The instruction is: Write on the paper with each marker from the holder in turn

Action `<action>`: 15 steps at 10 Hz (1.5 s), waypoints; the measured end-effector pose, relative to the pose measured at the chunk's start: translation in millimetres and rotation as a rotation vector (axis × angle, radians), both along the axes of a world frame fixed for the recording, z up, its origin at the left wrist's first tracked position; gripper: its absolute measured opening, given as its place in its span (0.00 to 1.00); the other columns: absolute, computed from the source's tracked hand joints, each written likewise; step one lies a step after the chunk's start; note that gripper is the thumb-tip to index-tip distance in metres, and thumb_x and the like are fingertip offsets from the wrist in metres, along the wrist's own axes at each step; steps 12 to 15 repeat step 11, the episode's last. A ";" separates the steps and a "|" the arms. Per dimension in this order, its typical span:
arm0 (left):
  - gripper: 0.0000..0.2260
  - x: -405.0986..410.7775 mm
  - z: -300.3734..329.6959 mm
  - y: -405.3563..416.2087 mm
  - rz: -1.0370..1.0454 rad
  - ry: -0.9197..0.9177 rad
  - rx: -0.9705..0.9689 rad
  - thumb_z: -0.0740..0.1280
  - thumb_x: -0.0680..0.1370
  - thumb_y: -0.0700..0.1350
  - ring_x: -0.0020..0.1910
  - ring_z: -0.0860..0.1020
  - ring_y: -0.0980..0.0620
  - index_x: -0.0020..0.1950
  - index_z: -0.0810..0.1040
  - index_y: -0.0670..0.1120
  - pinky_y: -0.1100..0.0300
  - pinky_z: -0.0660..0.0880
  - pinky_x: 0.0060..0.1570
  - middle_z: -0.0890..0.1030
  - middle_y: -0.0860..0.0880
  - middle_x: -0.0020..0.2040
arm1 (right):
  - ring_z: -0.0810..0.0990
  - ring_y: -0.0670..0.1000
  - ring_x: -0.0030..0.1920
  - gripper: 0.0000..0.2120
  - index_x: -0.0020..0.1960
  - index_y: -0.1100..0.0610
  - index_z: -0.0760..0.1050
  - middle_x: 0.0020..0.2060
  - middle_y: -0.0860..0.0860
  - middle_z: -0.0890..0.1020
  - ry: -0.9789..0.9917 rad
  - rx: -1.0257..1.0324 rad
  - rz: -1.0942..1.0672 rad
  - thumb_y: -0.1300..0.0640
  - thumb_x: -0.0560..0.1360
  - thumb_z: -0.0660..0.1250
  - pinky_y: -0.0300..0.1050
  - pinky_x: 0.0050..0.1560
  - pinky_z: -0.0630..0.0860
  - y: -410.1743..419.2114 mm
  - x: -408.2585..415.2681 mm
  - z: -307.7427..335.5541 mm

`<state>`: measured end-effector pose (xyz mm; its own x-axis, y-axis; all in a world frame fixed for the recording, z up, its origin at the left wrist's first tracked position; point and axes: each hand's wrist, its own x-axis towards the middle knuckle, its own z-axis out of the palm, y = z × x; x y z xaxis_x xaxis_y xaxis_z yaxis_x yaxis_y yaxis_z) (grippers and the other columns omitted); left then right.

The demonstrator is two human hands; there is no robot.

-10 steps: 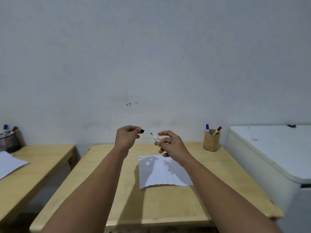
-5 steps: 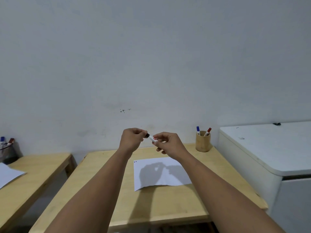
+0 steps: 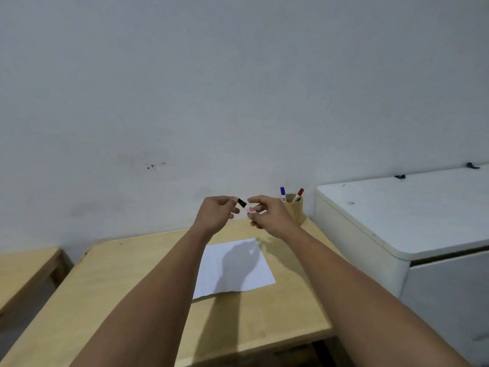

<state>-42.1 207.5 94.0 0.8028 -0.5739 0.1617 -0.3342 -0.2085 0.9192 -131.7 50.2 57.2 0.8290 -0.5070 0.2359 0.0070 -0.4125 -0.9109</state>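
Head view shows both my hands raised above the far half of the tabletop [image 3: 148, 274], close together in front of the wall. My left hand [image 3: 215, 214] has its grip pinched on the black cap [image 3: 241, 202] between thumb and forefinger. My right hand [image 3: 267, 215] has its grip closed around the white marker [image 3: 248, 210], most of whose barrel is hidden in the fingers. The cap sits at the marker's left end, touching it; I cannot tell whether it is fully seated. Below the hands, a white sheet of paper [image 3: 238, 271] lies flat on the tabletop, with the hands' shadow falling across it. Any writing on it is too small for me to make out. Just right of my right hand, at the far right corner of the tabletop, stands the wooden holder [image 3: 296, 210], partly hidden by my knuckles. It holds a blue-capped marker [image 3: 282, 194] upright and a red-capped marker [image 3: 299, 195] leaning right. Right of the tabletop is a white cabinet [image 3: 397, 221]; a second wooden bench [image 3: 23, 268] is at the left.
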 end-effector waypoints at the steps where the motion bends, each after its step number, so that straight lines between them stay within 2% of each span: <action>1: 0.18 11.3 -9.0 -42.8 -0.002 -0.027 0.026 0.68 0.80 0.51 0.46 0.82 0.52 0.69 0.78 0.48 0.55 0.77 0.50 0.87 0.49 0.49 | 0.82 0.48 0.38 0.11 0.60 0.53 0.84 0.40 0.45 0.80 -0.044 -0.093 -0.207 0.63 0.79 0.73 0.37 0.46 0.77 -48.0 1.2 14.1; 2: 0.23 19.6 -24.6 -87.3 -0.027 -0.098 0.120 0.71 0.78 0.52 0.55 0.82 0.49 0.73 0.74 0.50 0.53 0.77 0.58 0.84 0.49 0.55 | 0.84 0.49 0.42 0.09 0.56 0.51 0.83 0.39 0.46 0.86 -0.140 -0.085 -0.368 0.61 0.78 0.74 0.41 0.47 0.79 -95.9 1.0 34.7; 3: 0.30 26.8 -46.5 -132.9 -0.060 -0.126 0.189 0.74 0.76 0.52 0.60 0.80 0.48 0.77 0.69 0.50 0.54 0.77 0.57 0.81 0.46 0.64 | 0.87 0.50 0.44 0.07 0.57 0.54 0.81 0.41 0.47 0.87 -0.212 -0.080 -0.428 0.59 0.79 0.74 0.45 0.50 0.83 -138.0 11.8 45.7; 4: 0.38 35.2 -71.9 -175.2 -0.069 -0.120 0.222 0.77 0.74 0.52 0.66 0.77 0.46 0.80 0.64 0.49 0.52 0.76 0.60 0.76 0.45 0.70 | 0.85 0.46 0.43 0.08 0.58 0.54 0.79 0.45 0.50 0.86 -0.233 -0.120 -0.457 0.60 0.81 0.72 0.41 0.45 0.80 -165.5 30.0 43.1; 5: 0.44 44.1 -95.4 -208.7 -0.087 -0.078 0.238 0.79 0.72 0.51 0.72 0.72 0.45 0.82 0.59 0.50 0.49 0.73 0.67 0.71 0.45 0.76 | 0.84 0.48 0.42 0.13 0.63 0.48 0.75 0.44 0.50 0.85 -0.210 -0.136 -0.435 0.61 0.81 0.70 0.41 0.41 0.80 -179.3 49.2 29.2; 6: 0.43 50.6 -113.9 -228.3 -0.110 -0.038 0.242 0.79 0.70 0.55 0.69 0.76 0.45 0.81 0.61 0.52 0.46 0.76 0.65 0.74 0.47 0.74 | 0.85 0.50 0.42 0.13 0.63 0.47 0.74 0.43 0.48 0.85 -0.143 -0.185 -0.418 0.60 0.82 0.68 0.44 0.42 0.80 -185.9 67.4 6.2; 7: 0.31 55.0 -126.1 -235.9 -0.113 -0.051 0.205 0.77 0.70 0.58 0.55 0.83 0.51 0.71 0.73 0.52 0.48 0.81 0.56 0.82 0.51 0.63 | 0.84 0.53 0.42 0.09 0.60 0.48 0.75 0.37 0.43 0.82 -0.042 -0.268 -0.405 0.59 0.82 0.67 0.49 0.52 0.76 -185.7 80.0 -17.8; 8: 0.27 54.2 -128.2 -233.2 -0.108 -0.054 0.186 0.75 0.71 0.56 0.51 0.84 0.54 0.68 0.75 0.53 0.48 0.82 0.54 0.83 0.52 0.61 | 0.82 0.53 0.48 0.10 0.64 0.49 0.76 0.34 0.40 0.78 0.022 -0.377 -0.444 0.56 0.83 0.66 0.53 0.60 0.65 -180.3 84.0 -31.0; 9: 0.36 50.1 -122.8 -222.4 -0.101 -0.079 0.227 0.75 0.70 0.59 0.57 0.82 0.50 0.75 0.69 0.52 0.49 0.80 0.57 0.80 0.50 0.65 | 0.83 0.52 0.57 0.14 0.68 0.48 0.75 0.46 0.42 0.84 0.001 -0.379 -0.460 0.54 0.84 0.66 0.53 0.61 0.63 -172.1 80.0 -28.8; 10: 0.39 38.3 -107.3 -201.8 -0.106 -0.092 0.190 0.77 0.70 0.60 0.58 0.80 0.50 0.78 0.66 0.54 0.52 0.79 0.57 0.78 0.50 0.66 | 0.81 0.52 0.63 0.15 0.69 0.47 0.76 0.57 0.44 0.84 -0.075 -0.386 -0.496 0.54 0.82 0.69 0.50 0.60 0.59 -160.2 69.5 -16.1; 11: 0.32 12.0 -93.1 -168.0 -0.150 -0.111 0.119 0.76 0.72 0.60 0.55 0.80 0.58 0.74 0.70 0.58 0.59 0.79 0.53 0.79 0.55 0.64 | 0.80 0.52 0.64 0.15 0.68 0.47 0.77 0.59 0.45 0.84 -0.209 -0.309 -0.530 0.54 0.82 0.71 0.51 0.63 0.61 -146.4 53.4 8.4; 15: 0.32 12.0 -93.1 -168.0 -0.150 -0.111 0.119 0.76 0.72 0.60 0.55 0.80 0.58 0.74 0.70 0.58 0.59 0.79 0.53 0.79 0.55 0.64 | 0.80 0.52 0.64 0.15 0.68 0.47 0.77 0.59 0.45 0.84 -0.209 -0.309 -0.530 0.54 0.82 0.71 0.51 0.63 0.61 -146.4 53.4 8.4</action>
